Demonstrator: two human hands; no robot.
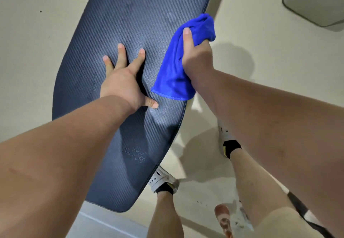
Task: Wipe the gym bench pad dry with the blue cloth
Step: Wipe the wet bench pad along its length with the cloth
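The dark blue-grey textured bench pad point(128, 23) runs from the upper middle down to the lower left. My left hand point(123, 83) rests flat on the pad's middle with fingers spread, holding nothing. My right hand point(195, 57) grips the bunched blue cloth point(173, 73) over the pad's right edge; the cloth hangs from my fist with its lower corner against the pad. A patch of small water droplets point(135, 153) shows on the pad's near part, and a faint damp patch point(172, 17) lies near the cloth's upper end.
Pale floor point(28, 51) surrounds the bench. My feet in white shoes and black socks stand to the right of the pad point(162, 181) point(228, 140). A grey object point(314, 1) sits on the floor at upper right. A reddish object point(223, 219) lies near my legs.
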